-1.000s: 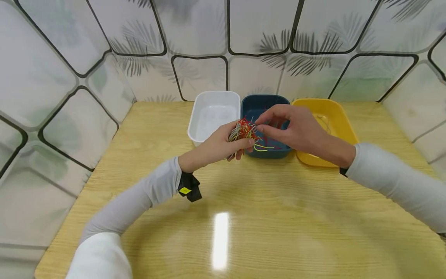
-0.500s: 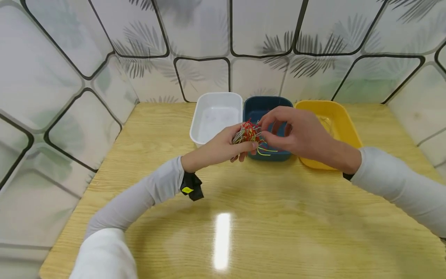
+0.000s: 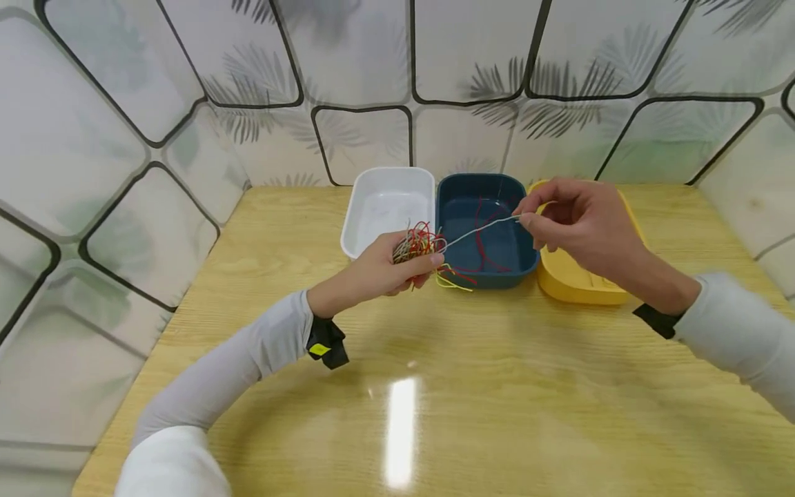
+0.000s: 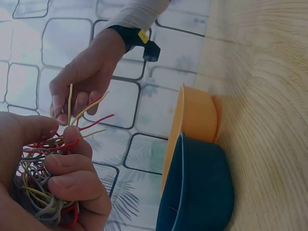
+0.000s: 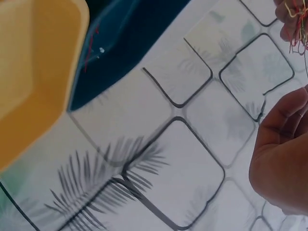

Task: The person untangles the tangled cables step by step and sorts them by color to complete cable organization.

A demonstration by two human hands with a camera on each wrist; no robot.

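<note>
My left hand [image 3: 381,268] grips a tangled bundle of thin wires [image 3: 416,245] in red, yellow and grey, low over the table near the bins. In the left wrist view, its fingers curl round the tangle [image 4: 41,197] while loose red and yellow ends stick out past the thumb. My right hand [image 3: 586,219], up and to the right, pinches the end of one grey wire [image 3: 481,229] between thumb and forefinger. That wire runs nearly straight back to the bundle, crossing above the dark blue bin [image 3: 456,190]. A few red wires [image 3: 479,238] lie inside this bin.
Left of the blue bin stands a white bin [image 3: 386,207]. To its right is a yellow bin [image 3: 577,284], partly hidden by my right hand. All three stand in a row on the wooden table [image 3: 298,235], close to a patterned wall [image 3: 360,141] at the back.
My right hand has moved right, away from the bundle, drawing out the grey wire. My left hand has shifted slightly left with the bundle in its grip.
</note>
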